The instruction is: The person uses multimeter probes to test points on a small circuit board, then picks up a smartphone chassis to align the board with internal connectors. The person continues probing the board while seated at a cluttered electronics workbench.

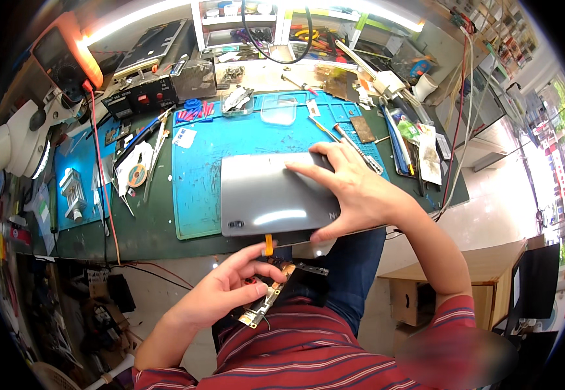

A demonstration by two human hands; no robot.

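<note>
A grey tablet lies back side up across the near part of a blue work mat, its camera at the near left corner. My right hand grips the tablet's right end, with fingers spread over the back and the thumb at the near edge. Below the table edge, my left hand holds a narrow circuit board between thumb and curled fingers. An orange flex cable sticks out at the tablet's near edge, beside my left index finger. Whether it joins the board is hidden by my fingers.
Screwdrivers, a clear plastic box and a blue holder with red bits stand on the mat's far side. An orange multimeter with hanging leads and a white microscope occupy the left. A wooden cabinet stands right.
</note>
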